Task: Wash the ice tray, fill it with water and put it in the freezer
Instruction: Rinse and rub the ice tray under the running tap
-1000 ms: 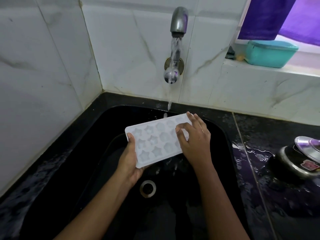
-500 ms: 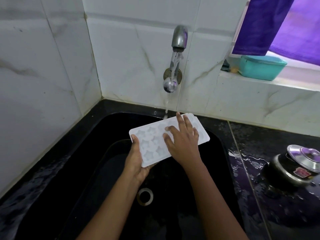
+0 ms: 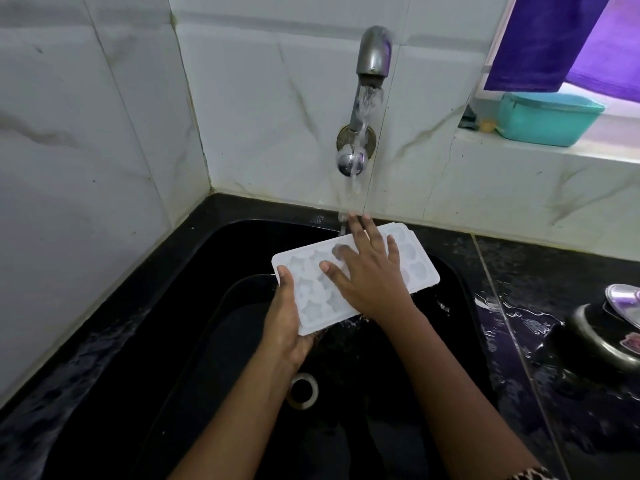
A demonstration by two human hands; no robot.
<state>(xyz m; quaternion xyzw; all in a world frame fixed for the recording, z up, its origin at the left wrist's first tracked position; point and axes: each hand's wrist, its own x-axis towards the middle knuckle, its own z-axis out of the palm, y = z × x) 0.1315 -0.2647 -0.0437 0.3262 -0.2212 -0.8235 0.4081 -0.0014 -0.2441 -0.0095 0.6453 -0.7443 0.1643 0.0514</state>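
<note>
A white ice tray (image 3: pixel 313 299) with star-shaped and rounded moulds is held flat over the black sink (image 3: pixel 194 306). My left hand (image 3: pixel 287 323) grips its near left edge, thumb on top. My right hand (image 3: pixel 370 271) lies flat on the tray with its fingers spread, its fingertips at the far edge. Water runs from the metal tap (image 3: pixel 372 60) on the wall and falls onto the tray's far edge beside my right fingertips. The middle of the tray is hidden under my right hand.
The sink's drain (image 3: pixel 304 390) lies below the tray. On the wet black counter at right sits a steel pot with a lid (image 3: pixel 609 337). A teal tub (image 3: pixel 547 117) stands on the window ledge under a purple curtain (image 3: pixel 547 36). Marble-look tiles line the walls.
My right hand has slid from the tray's right end across its top toward the far edge and spread flat. The tray has shifted slightly toward the stream.
</note>
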